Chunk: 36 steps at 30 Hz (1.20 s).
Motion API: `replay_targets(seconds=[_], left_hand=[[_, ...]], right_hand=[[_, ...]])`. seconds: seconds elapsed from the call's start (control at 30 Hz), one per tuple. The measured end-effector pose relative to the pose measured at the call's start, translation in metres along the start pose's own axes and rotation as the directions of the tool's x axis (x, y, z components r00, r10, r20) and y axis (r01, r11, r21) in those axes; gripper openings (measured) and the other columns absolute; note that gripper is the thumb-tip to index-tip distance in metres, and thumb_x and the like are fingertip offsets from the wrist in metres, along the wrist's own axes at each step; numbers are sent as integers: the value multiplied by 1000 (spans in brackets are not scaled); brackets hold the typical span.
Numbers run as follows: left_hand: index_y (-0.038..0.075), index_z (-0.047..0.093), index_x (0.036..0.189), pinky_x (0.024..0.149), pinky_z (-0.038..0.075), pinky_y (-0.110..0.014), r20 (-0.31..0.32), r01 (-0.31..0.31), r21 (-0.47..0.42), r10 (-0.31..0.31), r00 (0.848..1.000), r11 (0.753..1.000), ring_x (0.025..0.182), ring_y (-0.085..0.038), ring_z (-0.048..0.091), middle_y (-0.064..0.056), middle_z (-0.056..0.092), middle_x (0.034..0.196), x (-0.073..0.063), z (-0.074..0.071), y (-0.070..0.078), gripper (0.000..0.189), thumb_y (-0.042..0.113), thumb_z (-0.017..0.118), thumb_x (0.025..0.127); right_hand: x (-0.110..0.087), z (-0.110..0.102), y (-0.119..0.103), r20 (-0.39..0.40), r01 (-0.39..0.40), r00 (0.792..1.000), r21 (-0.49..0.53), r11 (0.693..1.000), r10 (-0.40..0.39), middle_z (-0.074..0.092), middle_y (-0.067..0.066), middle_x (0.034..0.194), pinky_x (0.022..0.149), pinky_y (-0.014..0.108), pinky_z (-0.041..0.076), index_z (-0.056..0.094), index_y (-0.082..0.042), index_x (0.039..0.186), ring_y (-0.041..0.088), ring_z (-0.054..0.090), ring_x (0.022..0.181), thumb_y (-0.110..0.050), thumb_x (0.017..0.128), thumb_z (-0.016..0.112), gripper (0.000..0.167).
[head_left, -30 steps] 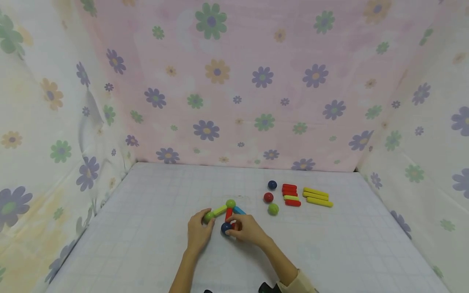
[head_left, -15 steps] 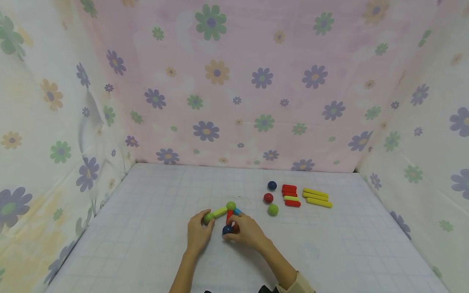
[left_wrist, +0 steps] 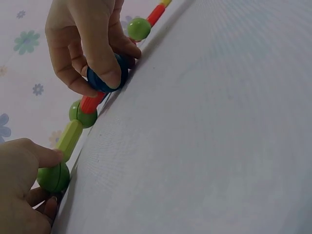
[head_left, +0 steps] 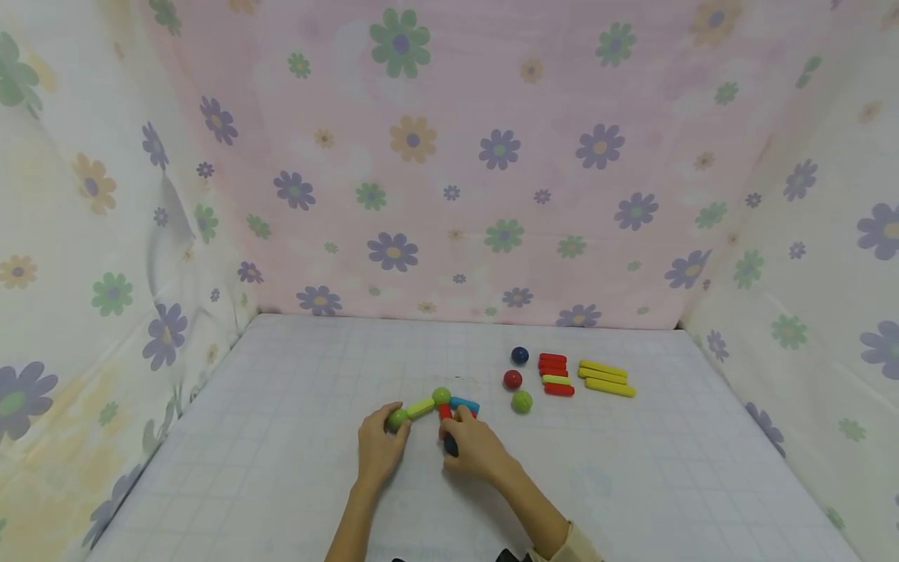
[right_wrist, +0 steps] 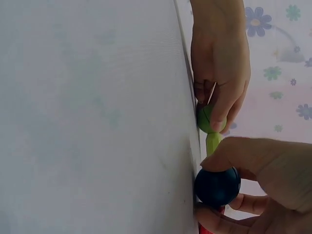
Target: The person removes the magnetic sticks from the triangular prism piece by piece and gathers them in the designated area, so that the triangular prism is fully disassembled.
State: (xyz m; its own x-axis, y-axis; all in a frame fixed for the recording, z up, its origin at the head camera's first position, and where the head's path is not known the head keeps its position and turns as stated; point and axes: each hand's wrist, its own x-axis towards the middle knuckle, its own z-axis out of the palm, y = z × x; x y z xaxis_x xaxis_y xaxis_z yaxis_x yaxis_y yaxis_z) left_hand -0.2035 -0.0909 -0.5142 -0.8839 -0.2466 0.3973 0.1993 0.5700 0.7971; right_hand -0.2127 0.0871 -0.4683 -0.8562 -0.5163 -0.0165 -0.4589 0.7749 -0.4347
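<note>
In the head view my left hand (head_left: 379,446) holds a green ball (head_left: 397,419) between thumb and fingers. A light green stick (head_left: 420,408) joins that ball to a second green ball (head_left: 441,396). From the second ball run a red stick (head_left: 445,411) and a blue stick (head_left: 464,404). My right hand (head_left: 479,449) grips a dark blue ball (head_left: 451,445) at the near end of the red stick, and its fingers cover part of the linked pieces. Up close in the right wrist view, thumb and fingers pinch the dark blue ball (right_wrist: 218,186), low by the table.
Right of the linked pieces lie a loose dark blue ball (head_left: 520,356), a red ball (head_left: 513,379) and a green ball (head_left: 522,402). Beyond them are several short sticks (head_left: 553,366), mostly red, and three yellow sticks (head_left: 607,378). Flowered cloth walls surround the white table (head_left: 316,367).
My right hand has shifted slightly right with the dark blue ball. The red stick's near end has swung right, and more of the blue stick shows. My left hand stays nearly still.
</note>
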Motion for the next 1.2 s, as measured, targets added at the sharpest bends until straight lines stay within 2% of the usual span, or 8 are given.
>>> replay_targets(seconds=[0.17,0.47,0.63,0.77,0.87,1.03,1.1,1.2], left_hand=[[-4,66,104,82,48,-48,-11,-8,5,8,1000,1000,93,-37,61,-20,67,100,0,1,-1,31,-2,73,74],[-4,66,102,81,49,-48,-38,-6,13,6,999,1000,92,-37,61,-20,67,98,1,2,-3,29,-2,73,74],[-4,66,102,81,48,-48,-47,-5,18,5,999,1000,91,-36,60,-20,67,97,1,2,-1,29,-2,73,73],[-5,65,102,81,48,-48,-36,-6,17,6,999,1000,92,-36,60,-20,67,98,1,2,0,30,-1,73,74],[-5,65,102,81,48,-48,-30,-1,17,2,1000,1000,92,-36,60,-20,67,99,0,2,1,30,-2,73,74],[-4,65,103,82,48,-48,-29,6,15,-5,1000,1000,93,-36,60,-19,66,99,0,3,0,30,-1,73,74],[-4,65,103,82,48,-48,-29,5,20,-4,1000,1000,93,-35,60,-19,66,99,0,3,0,30,-1,73,74],[-4,65,103,81,48,-48,-30,-2,29,3,1000,1000,92,-35,60,-19,66,99,0,2,0,30,-1,73,74]], right_hand=[[-1,0,9,-54,-7,999,28,1000,8,47,5,98,74,35,51,62,-14,92,18,52,79,-14,77,73,18],[0,-3,26,-139,5,990,160,987,17,56,8,104,84,44,51,62,-7,101,24,55,95,-9,77,71,25],[2,-4,34,-134,14,991,218,976,16,64,7,100,85,43,50,64,-4,106,20,56,92,-12,80,68,27],[3,-5,41,-116,52,993,269,962,-22,65,5,98,84,40,51,65,-3,107,17,55,88,-12,83,65,26],[3,-5,45,-108,74,993,347,935,-39,64,4,96,79,33,50,66,-2,107,16,54,85,-12,85,63,24],[-7,-15,42,-63,36,998,561,827,-1,61,7,94,65,23,50,63,2,109,17,58,75,-16,91,60,26],[-13,-24,36,-56,31,998,608,794,4,62,12,98,70,28,53,62,5,110,21,59,80,-13,91,59,26],[-17,-29,38,-78,41,997,617,786,10,62,15,105,82,35,51,61,6,112,25,57,93,-10,91,60,27]])
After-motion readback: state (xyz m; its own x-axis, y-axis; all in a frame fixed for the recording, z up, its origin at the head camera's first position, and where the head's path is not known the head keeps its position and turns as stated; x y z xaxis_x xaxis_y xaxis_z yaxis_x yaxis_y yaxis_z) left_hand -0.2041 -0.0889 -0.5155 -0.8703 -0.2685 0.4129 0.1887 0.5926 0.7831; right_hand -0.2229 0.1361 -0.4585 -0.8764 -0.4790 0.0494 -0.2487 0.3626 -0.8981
